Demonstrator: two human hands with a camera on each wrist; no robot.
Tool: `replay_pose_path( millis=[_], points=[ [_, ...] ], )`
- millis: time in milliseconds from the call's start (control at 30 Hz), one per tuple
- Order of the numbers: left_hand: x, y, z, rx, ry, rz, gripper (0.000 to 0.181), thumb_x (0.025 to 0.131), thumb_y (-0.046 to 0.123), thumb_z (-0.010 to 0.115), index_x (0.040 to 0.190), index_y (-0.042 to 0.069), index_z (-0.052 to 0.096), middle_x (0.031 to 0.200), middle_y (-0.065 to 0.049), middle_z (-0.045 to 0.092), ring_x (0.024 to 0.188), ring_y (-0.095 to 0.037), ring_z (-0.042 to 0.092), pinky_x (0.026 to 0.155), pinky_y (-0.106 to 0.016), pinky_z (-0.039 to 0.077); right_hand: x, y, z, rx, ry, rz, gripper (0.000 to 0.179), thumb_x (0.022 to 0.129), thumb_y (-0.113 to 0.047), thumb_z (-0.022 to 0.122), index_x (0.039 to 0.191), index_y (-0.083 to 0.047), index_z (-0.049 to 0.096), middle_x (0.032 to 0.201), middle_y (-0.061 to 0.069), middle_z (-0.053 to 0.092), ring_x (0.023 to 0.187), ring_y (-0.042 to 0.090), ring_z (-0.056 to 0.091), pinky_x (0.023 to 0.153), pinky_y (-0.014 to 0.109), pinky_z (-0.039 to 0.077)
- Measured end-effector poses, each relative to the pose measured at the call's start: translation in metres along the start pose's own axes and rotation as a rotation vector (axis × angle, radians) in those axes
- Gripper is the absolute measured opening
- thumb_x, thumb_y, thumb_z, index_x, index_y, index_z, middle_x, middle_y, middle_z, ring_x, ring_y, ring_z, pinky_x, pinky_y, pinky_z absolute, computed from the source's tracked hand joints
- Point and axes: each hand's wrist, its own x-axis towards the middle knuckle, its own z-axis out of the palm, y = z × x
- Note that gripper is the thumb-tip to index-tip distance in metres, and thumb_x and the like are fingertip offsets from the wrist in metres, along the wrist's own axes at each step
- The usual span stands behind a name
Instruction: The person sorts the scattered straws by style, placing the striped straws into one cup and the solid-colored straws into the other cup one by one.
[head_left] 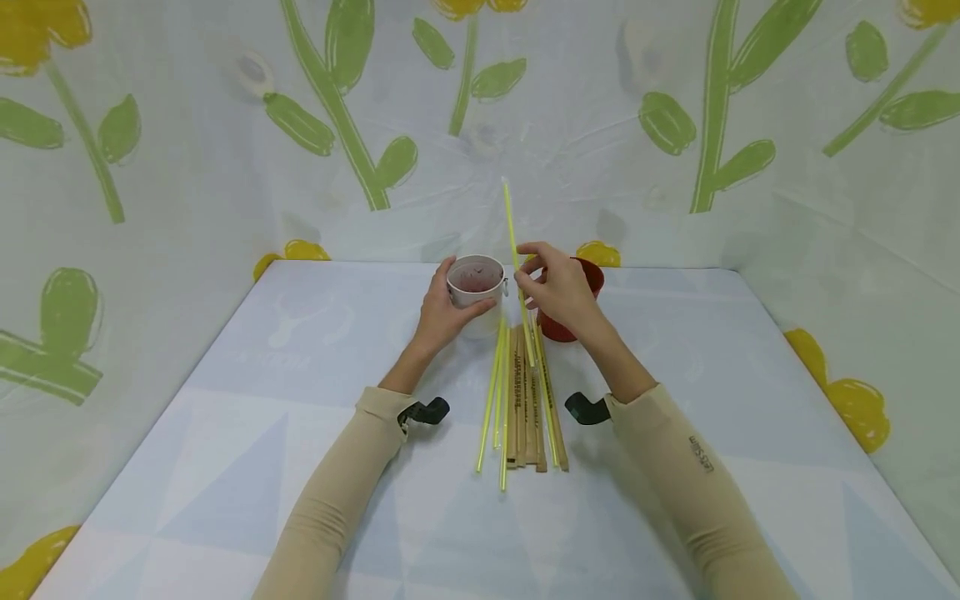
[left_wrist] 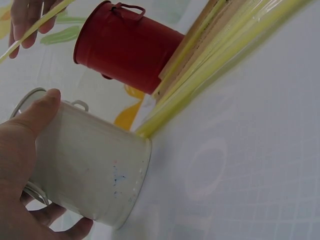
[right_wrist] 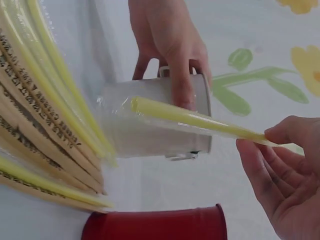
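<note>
A small white metal bucket (left_wrist: 95, 160) stands upright on the table, and my left hand (head_left: 441, 317) grips it around the side near the rim. In my right hand (head_left: 562, 287), thumb and fingers pinch a yellow straw (right_wrist: 190, 117) in a clear wrapper. That straw is tilted, its lower end in front of the white bucket in the right wrist view. A red bucket (left_wrist: 125, 45) stands behind my right hand, partly hidden in the head view. Between my forearms lie several wrapped yellow straws (head_left: 490, 408) and several brown paper-wrapped sticks (head_left: 519, 400) with printed writing.
The straws and sticks lie lengthwise on the pale patterned table (head_left: 247, 467), with their far ends close to both buckets. A white cloth (head_left: 225, 167) printed with green leaves and yellow flowers hangs behind the table and along its sides.
</note>
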Motion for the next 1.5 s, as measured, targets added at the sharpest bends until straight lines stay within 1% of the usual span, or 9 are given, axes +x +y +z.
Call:
replay_pose_path(
  millis=[133, 233, 433, 600, 767, 1000, 1300, 1400, 1500],
  points=[
    [0.001, 0.000, 0.000, -0.006, -0.003, -0.005, 0.100, 0.077, 0.039, 0.083, 0.153, 0.012, 0.025, 0.149, -0.013, 0.043, 0.133, -0.030, 0.047, 0.106, -0.052, 0.042, 0.007, -0.005, -0.002, 0.016, 0.020, 0.012, 0.036, 0.094, -0.013, 0.063, 0.129, -0.007, 0.056, 0.100, 0.015, 0.068, 0.071, 0.029, 0.070, 0.058, 0.028, 0.058],
    [0.001, -0.001, 0.000, -0.007, -0.002, -0.006, 0.100, 0.076, 0.039, 0.084, 0.153, 0.011, 0.025, 0.148, -0.013, 0.044, 0.132, -0.030, 0.048, 0.105, -0.051, 0.042, 0.013, -0.009, -0.003, 0.029, 0.056, 0.007, 0.035, 0.094, -0.013, 0.063, 0.128, -0.007, 0.056, 0.101, 0.015, 0.068, 0.074, 0.030, 0.071, 0.059, 0.028, 0.058],
    [0.002, 0.000, -0.001, -0.008, 0.001, -0.001, 0.098, 0.075, 0.039, 0.085, 0.151, 0.015, 0.028, 0.144, -0.012, 0.047, 0.129, -0.029, 0.050, 0.104, -0.051, 0.044, 0.023, -0.020, -0.006, 0.066, 0.154, -0.041, 0.032, 0.095, -0.013, 0.062, 0.125, -0.006, 0.056, 0.100, 0.015, 0.068, 0.075, 0.028, 0.072, 0.060, 0.026, 0.058],
    [0.003, 0.001, -0.003, -0.015, 0.001, -0.001, 0.096, 0.073, 0.038, 0.086, 0.149, 0.018, 0.030, 0.142, -0.011, 0.049, 0.128, -0.027, 0.051, 0.103, -0.049, 0.044, 0.032, -0.029, -0.008, 0.078, 0.227, -0.054, 0.031, 0.095, -0.015, 0.061, 0.124, -0.008, 0.055, 0.102, 0.013, 0.068, 0.079, 0.028, 0.071, 0.063, 0.027, 0.059],
    [0.005, -0.001, -0.005, -0.022, -0.021, -0.016, 0.097, 0.073, 0.038, 0.086, 0.149, 0.019, 0.030, 0.143, -0.010, 0.048, 0.128, -0.027, 0.051, 0.103, -0.049, 0.044, 0.040, -0.034, -0.009, 0.075, 0.270, -0.073, 0.030, 0.096, -0.018, 0.062, 0.123, -0.009, 0.054, 0.105, 0.012, 0.068, 0.082, 0.022, 0.070, 0.068, 0.027, 0.059],
    [0.005, -0.002, -0.007, -0.038, -0.053, -0.024, 0.098, 0.073, 0.038, 0.086, 0.149, 0.020, 0.027, 0.144, -0.009, 0.046, 0.130, -0.026, 0.050, 0.103, -0.049, 0.045, 0.047, -0.038, -0.006, 0.139, 0.325, -0.115, 0.029, 0.096, -0.018, 0.062, 0.122, -0.008, 0.053, 0.103, 0.011, 0.066, 0.083, 0.021, 0.069, 0.068, 0.026, 0.059],
    [0.008, -0.005, -0.008, -0.042, -0.065, -0.020, 0.098, 0.072, 0.038, 0.087, 0.148, 0.019, 0.028, 0.143, -0.008, 0.047, 0.127, -0.025, 0.050, 0.103, -0.049, 0.045, 0.053, -0.037, -0.001, 0.172, 0.371, -0.142, 0.028, 0.096, -0.016, 0.062, 0.120, -0.006, 0.053, 0.100, 0.012, 0.065, 0.081, 0.019, 0.068, 0.067, 0.024, 0.059],
    [0.009, -0.005, -0.009, -0.054, -0.068, -0.013, 0.098, 0.072, 0.037, 0.087, 0.148, 0.019, 0.028, 0.143, -0.009, 0.047, 0.127, -0.026, 0.050, 0.102, -0.050, 0.045, 0.056, -0.034, 0.006, 0.186, 0.361, -0.140, 0.028, 0.096, -0.015, 0.062, 0.120, -0.005, 0.052, 0.101, 0.013, 0.065, 0.083, 0.021, 0.069, 0.067, 0.025, 0.059],
    [0.010, -0.006, -0.010, -0.067, -0.074, -0.014, 0.098, 0.072, 0.037, 0.087, 0.148, 0.021, 0.028, 0.144, -0.009, 0.047, 0.128, -0.026, 0.050, 0.103, -0.049, 0.044, 0.058, -0.026, 0.016, 0.188, 0.331, -0.107, 0.028, 0.096, -0.014, 0.062, 0.121, -0.005, 0.051, 0.103, 0.013, 0.065, 0.085, 0.022, 0.069, 0.068, 0.026, 0.059]
  ],
)
